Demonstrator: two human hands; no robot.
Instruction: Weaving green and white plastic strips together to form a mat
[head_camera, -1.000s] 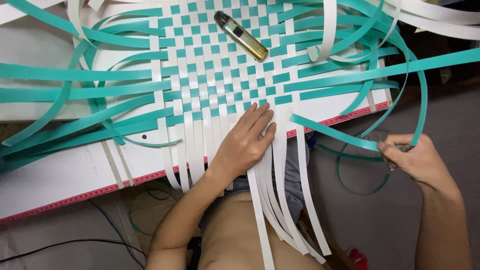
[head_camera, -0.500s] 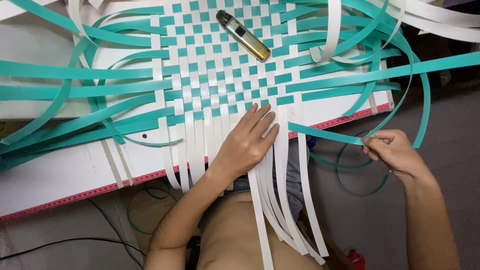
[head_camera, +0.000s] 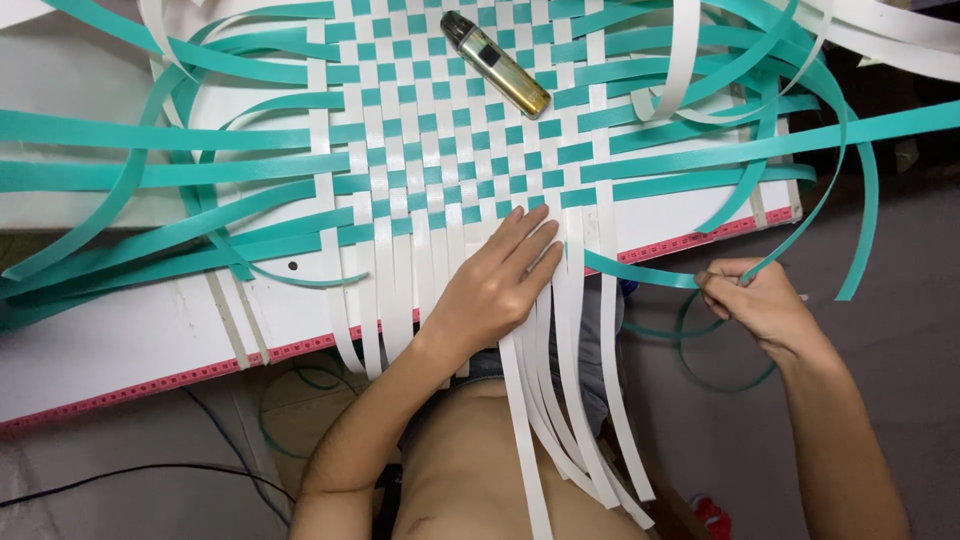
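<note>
- Evidently the right hand (head_camera: 760, 305) has travelled inward over the last second: it was out at the right edge of the frame and now sits closer to the weave, fingers pinched together on a teal strip (head_camera: 640, 272).
- That strip has shortened its free run with the hand; it now leaves the lower right corner of the woven mat (head_camera: 450, 150) and reaches the pinching fingers as a short, shallow curve, while its tail loops up and away toward the right of the frame.
- I judge this as the strip being drawn through and taken up snug against the last woven row, not yet laid flat.
- The left hand (head_camera: 495, 290) has barely shifted: it lies palm down, fingers spread and flat, pressing the loose white strips (head_camera: 560, 400) just below the mat's bottom edge, in the lower middle of the frame.
- The held strip emerges just right of the left hand's fingertips, so the two hands flank it, near but apart.
- The mat rests on a white board (head_camera: 130, 330) with a red edge; the white strips hang off it over the person's lap.
- A dark and gold cylindrical object (head_camera: 495, 65) lies on the weave at the upper middle, well away from both hands.
</note>
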